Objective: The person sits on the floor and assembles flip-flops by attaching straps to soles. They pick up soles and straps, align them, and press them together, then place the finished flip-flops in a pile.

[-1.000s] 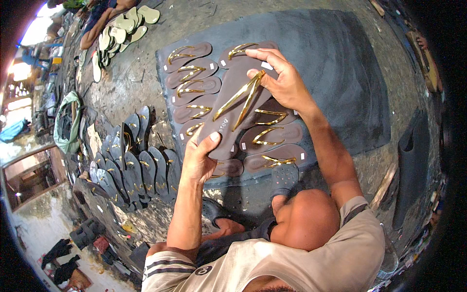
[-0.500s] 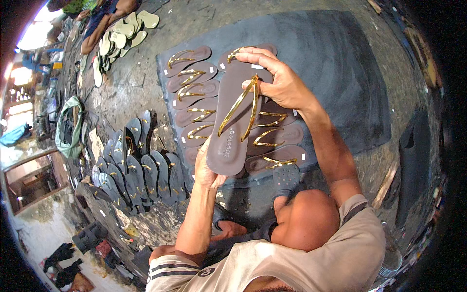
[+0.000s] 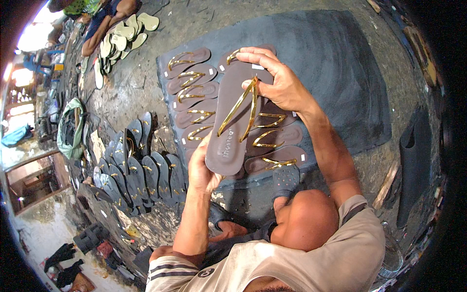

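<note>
Between both hands I hold up a brown flip-flop (image 3: 228,104) with a shiny gold V-shaped strap, its footbed facing me. My right hand (image 3: 279,82) grips the toe end, with the thumb at the top of the strap and the fingers over the far edge. At the heel, my left hand (image 3: 202,170) supports it from the left and beneath; part of its fingers is hidden behind the sole. Under it, matching brown flip-flops (image 3: 197,91) with gold straps and small white labels lie in two columns on a dark sheet (image 3: 335,73).
Dark flip-flops (image 3: 151,173) stand in packed rows on the floor at left. Cream soles (image 3: 124,31) are piled at far left beside another person's arm (image 3: 92,41). A pale green sack (image 3: 72,129) sits at the left. A rolled dark sheet (image 3: 408,170) lies at right.
My left hand has slid slightly left and down along the heel. The flip-flop and my right hand have hardly moved. The other person's arm has shifted a little.
</note>
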Demonstrator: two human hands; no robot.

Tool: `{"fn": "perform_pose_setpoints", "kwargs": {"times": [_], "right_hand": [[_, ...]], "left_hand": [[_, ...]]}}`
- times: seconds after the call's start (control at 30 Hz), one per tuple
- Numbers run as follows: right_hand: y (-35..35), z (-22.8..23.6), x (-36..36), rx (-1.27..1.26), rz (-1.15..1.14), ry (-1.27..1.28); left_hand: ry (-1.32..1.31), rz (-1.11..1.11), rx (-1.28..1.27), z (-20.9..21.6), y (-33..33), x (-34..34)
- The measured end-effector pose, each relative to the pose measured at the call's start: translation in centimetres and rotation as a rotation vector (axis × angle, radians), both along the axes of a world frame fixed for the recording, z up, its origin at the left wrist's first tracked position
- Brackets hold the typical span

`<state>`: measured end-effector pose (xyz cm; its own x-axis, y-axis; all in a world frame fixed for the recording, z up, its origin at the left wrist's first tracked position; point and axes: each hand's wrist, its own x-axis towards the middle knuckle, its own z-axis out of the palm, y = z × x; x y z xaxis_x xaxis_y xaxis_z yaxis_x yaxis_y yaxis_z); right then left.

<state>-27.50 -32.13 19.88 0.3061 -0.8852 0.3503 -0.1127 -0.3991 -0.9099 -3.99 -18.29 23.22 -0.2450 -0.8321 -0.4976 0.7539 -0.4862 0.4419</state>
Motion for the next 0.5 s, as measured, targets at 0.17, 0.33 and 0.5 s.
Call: {"fn": "perform_pose_setpoints", "kwargs": {"times": [0.17,0.33,0.5], "right_hand": [[0.4,0.8,0.5,-0.045,-0.057,0.025],[0.6,0.1,0.9,-0.013,-0.167,-0.046],[0.4,-0.3,1.6,-0.107,-0.275,-0.010]], "left_hand": [[-0.456,-0.155,-0.151,1.3,0.4,-0.6],[-0.590,-0.177,-0.122,2.1,-0.3,-1.5],[-0.518,-0.135,-0.008,1.8,-1.0,-0.5]]}}
